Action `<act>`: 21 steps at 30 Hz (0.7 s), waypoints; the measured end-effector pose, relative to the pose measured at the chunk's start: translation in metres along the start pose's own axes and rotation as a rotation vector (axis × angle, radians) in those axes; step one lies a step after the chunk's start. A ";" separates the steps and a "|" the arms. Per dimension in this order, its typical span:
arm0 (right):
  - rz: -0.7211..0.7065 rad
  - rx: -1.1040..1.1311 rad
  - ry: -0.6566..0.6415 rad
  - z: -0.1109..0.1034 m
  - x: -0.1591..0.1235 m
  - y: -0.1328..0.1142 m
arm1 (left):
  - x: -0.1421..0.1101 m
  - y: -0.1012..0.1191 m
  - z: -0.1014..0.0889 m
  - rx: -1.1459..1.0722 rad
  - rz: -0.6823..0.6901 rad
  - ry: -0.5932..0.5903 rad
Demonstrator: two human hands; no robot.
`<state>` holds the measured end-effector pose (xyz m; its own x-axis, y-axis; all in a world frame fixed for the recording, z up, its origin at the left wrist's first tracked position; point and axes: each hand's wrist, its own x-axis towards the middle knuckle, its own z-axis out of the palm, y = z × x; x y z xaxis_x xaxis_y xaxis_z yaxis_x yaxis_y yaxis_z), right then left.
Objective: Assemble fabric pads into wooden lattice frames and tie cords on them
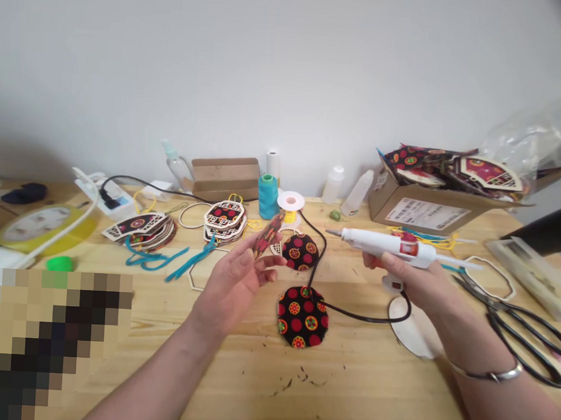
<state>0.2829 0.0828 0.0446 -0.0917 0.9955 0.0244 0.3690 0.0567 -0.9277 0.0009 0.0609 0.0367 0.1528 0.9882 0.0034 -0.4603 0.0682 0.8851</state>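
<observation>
My left hand (239,283) is closed on a small fabric-covered piece (268,236), dark with red and yellow pattern, held tilted nearly edge-on. My right hand (402,276) grips a white hot glue gun (377,240), its nozzle pointing left toward my left hand, a clear glue stick jutting from its back. The gun's black cord (354,315) loops over the table. Between my hands lies a round black patterned fabric piece (303,321); behind it sits another fabric round (301,252). A white disc (413,330) lies below my right wrist.
Black-handled scissors (501,303) lie at the right, near a cardboard box (417,201) full of patterned pieces. Stacked ornaments (224,216), blue cords (193,262), a teal thread spool (267,197) and yellow tape (79,228) stand left and behind. Dark scraps (290,383) lie in front.
</observation>
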 end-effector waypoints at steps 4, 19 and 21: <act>-0.055 0.201 -0.015 0.003 0.005 -0.001 | 0.000 -0.001 0.000 -0.064 -0.009 -0.018; -0.402 -0.921 -0.101 0.072 0.048 -0.023 | 0.002 0.009 0.000 -0.160 0.119 0.199; -0.451 -0.997 -0.158 0.082 0.052 -0.021 | 0.002 0.010 0.000 -0.144 0.123 0.227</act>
<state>0.1943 0.1271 0.0350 -0.4960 0.8513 0.1713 0.8456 0.5184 -0.1275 -0.0034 0.0638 0.0454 -0.1040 0.9945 -0.0117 -0.5848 -0.0516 0.8095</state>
